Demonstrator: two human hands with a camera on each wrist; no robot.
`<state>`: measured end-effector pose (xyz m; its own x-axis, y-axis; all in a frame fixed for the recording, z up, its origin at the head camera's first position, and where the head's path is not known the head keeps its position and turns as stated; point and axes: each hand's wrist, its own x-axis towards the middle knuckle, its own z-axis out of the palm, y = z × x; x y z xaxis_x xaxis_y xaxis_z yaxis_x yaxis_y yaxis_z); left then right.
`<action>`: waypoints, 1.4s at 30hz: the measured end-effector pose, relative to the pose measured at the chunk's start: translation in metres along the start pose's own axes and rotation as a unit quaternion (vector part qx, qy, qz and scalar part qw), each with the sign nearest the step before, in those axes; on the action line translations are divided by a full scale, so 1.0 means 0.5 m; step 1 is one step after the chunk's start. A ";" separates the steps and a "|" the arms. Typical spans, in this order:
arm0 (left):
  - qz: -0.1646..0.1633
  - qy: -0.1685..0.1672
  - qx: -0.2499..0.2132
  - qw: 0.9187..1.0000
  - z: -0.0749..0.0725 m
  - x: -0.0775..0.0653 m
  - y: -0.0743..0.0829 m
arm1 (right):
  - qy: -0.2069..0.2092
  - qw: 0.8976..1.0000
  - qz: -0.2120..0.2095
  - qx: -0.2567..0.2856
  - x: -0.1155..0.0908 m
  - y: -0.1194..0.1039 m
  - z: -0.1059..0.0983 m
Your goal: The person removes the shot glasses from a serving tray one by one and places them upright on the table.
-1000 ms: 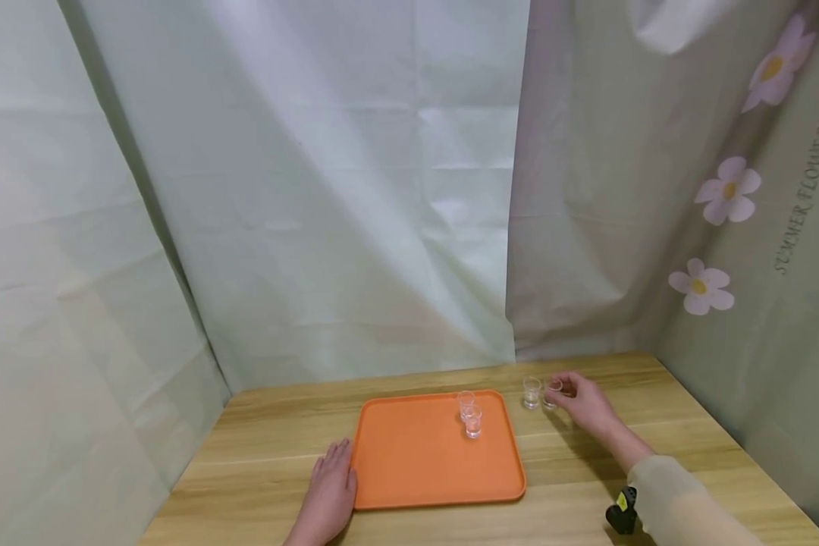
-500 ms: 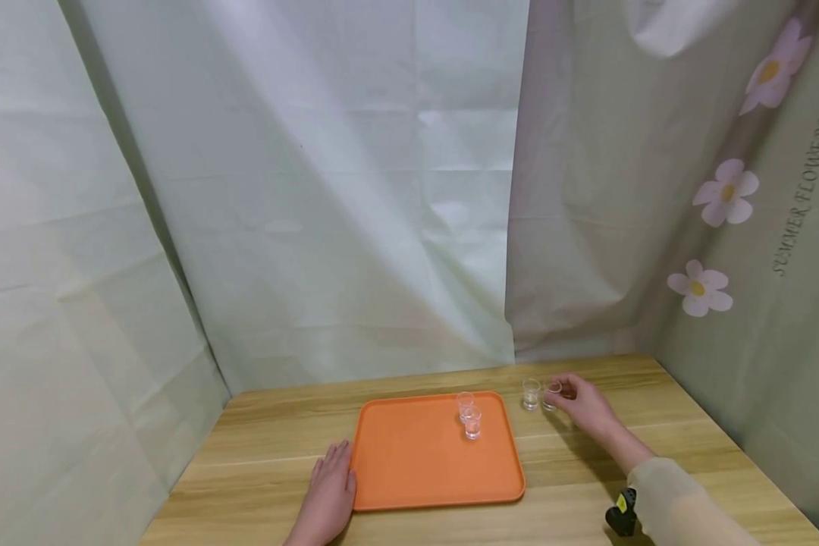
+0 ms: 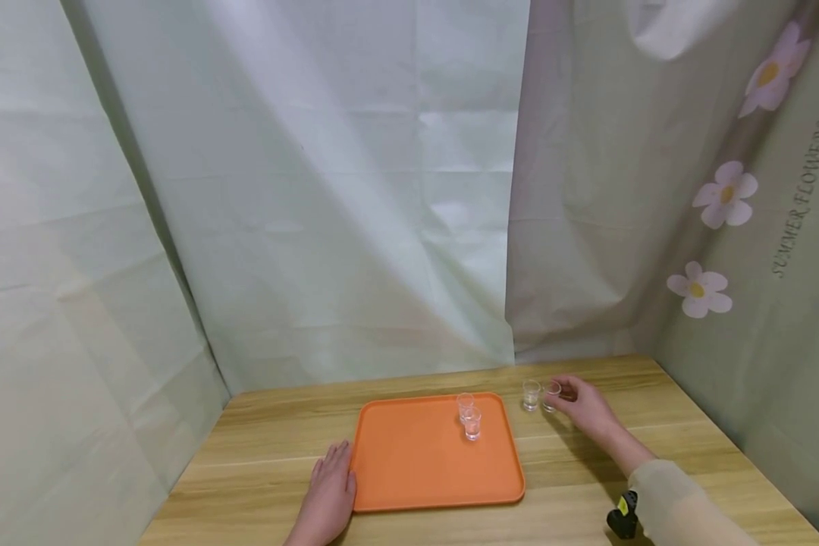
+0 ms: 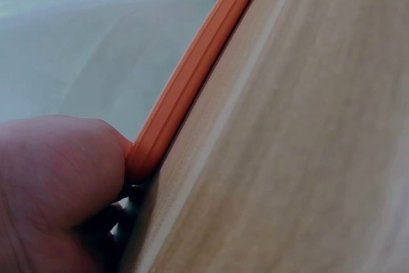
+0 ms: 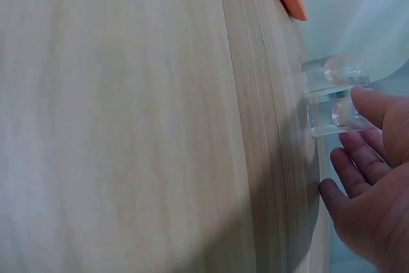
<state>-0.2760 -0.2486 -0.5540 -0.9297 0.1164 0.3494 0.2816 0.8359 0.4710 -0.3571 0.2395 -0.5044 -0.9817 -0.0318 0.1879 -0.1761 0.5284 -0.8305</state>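
My right hand is at the back right of the table, its thumb and forefinger pinching a clear shot glass that stands there. Just left of it stands a second shot glass; in the right wrist view this other shot glass is right beside the pinched one. Flat on the table, my left hand lies along the left edge of an orange tray, fingers straight. The left wrist view has this hand against the corner of the tray. Two shot glasses stand near the tray's back right corner.
The wooden table ends at a pale cloth backdrop behind. A side curtain with printed flowers borders the right edge. Under the right sleeve, a black device is at the wrist.
The thumb and forefinger of my right hand have barely shifted around the glass. My left hand, the tray and the other shot glasses stay in place.
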 end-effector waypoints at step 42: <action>-0.030 -0.041 0.014 0.999 -0.028 0.000 0.028 | 0.013 0.993 -0.102 -0.050 -0.055 -0.125 0.058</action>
<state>-0.2686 -0.2444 -0.5360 -0.9615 0.1087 0.2526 0.2194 0.8570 0.4663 -0.3211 0.1828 -0.4729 -0.9234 -0.1255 0.3627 -0.3626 0.5948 -0.7175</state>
